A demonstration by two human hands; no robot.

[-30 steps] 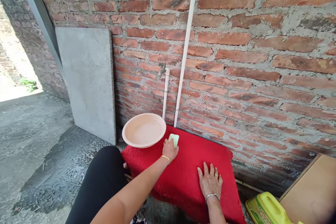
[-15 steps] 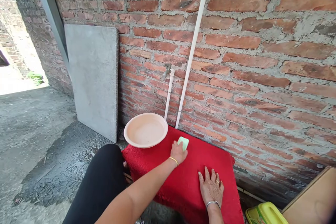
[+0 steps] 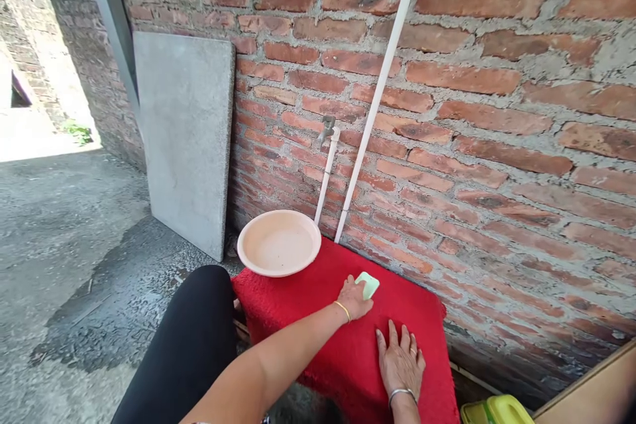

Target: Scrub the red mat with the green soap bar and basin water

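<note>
My left hand point(image 3: 354, 298), with a yellow bangle at the wrist, is closed on a pale green rounded block point(image 3: 368, 285) that looks like a bar of soap. Its underside is hidden; it is against or just over the red fleecy cloth point(image 3: 298, 308). Flat on that same cloth, near its right side, rests my right hand point(image 3: 400, 361), fingers spread and holding nothing. A cream-coloured basin point(image 3: 278, 271) sits at the cloth's back left corner, with no water visible in it.
Behind the cloth rises a brick wall point(image 3: 462, 139) with a tap point(image 3: 326, 127) and white pipes point(image 3: 380, 89). A grey slab point(image 3: 183, 139) leans at left above wet concrete floor point(image 3: 119, 298). A yellow-green container point(image 3: 497, 411) stands at lower right, and my knee point(image 3: 199, 318) is at left.
My left hand has slid the soap bar rightward and a little towards me, closer to my right hand. The right hand stays flat on the cloth. The view has shifted slightly.
</note>
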